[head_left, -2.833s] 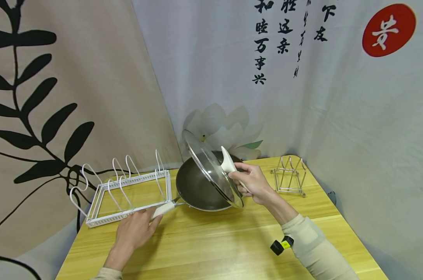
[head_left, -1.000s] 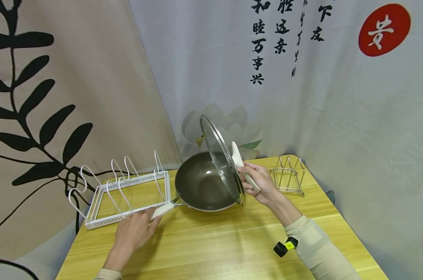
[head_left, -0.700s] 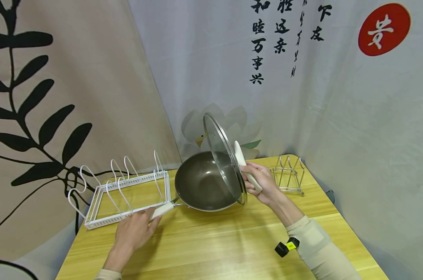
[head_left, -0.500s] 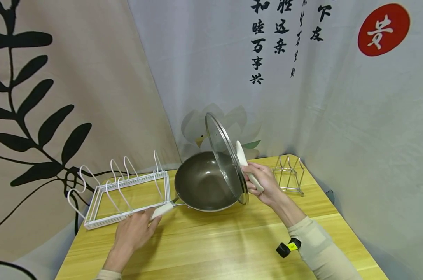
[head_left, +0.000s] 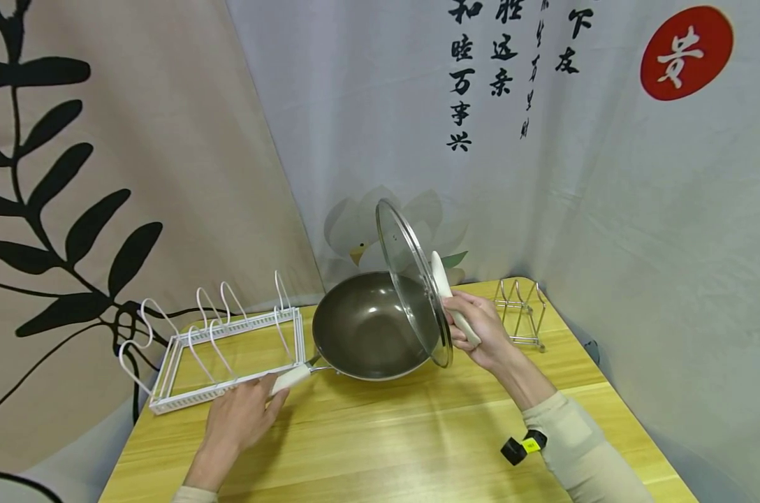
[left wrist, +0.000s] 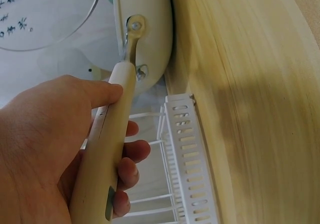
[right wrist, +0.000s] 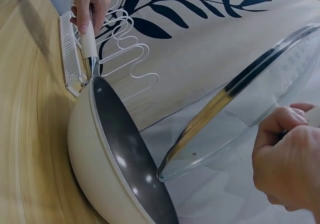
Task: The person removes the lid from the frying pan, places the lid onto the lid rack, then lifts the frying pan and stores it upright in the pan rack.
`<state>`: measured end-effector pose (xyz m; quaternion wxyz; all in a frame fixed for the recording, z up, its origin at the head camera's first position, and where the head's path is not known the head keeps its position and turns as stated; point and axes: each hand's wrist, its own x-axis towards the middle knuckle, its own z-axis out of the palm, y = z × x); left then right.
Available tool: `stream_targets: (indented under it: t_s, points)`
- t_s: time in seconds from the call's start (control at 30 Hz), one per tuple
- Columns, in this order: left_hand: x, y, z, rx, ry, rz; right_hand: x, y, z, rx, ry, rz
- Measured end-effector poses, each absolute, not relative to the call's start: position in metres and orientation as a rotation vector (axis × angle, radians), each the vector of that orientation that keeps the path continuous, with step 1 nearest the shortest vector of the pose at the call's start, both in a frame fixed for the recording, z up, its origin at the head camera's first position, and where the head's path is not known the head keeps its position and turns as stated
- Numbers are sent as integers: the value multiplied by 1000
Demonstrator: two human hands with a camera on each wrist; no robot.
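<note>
A deep wok (head_left: 361, 328) with a dark inside and cream outer wall stands on the table. My left hand (head_left: 244, 416) grips its cream handle (left wrist: 107, 144), thumb along the top and fingers curled underneath. My right hand (head_left: 480, 328) holds the pale handle (head_left: 446, 286) of a glass lid (head_left: 411, 279) with a metal rim. Steeply tilted, the lid stands over the wok's right side. In the right wrist view the lid's lower edge (right wrist: 165, 171) is close to the wok's rim; whether they touch I cannot tell.
A white wire rack (head_left: 229, 388) lies at the left, its front edge beside my left hand. Behind my right hand stands a small metal rack (head_left: 521, 314). Printed curtains (head_left: 638, 209) close off the table's (head_left: 380, 447) back and right sides.
From lying slanted across the wok, the lid has been raised more upright and shifted right by my right hand. The left hand and wok have stayed put.
</note>
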<state>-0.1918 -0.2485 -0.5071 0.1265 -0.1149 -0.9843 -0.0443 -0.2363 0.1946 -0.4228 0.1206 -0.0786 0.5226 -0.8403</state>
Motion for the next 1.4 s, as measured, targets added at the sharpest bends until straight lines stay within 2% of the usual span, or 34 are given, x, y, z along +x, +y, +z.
stream_targets:
  t_s: [1.4]
  points:
    - [-188,-230,-512,-441,-2574,-217,-226,199,-423,-250,1507,-2483]
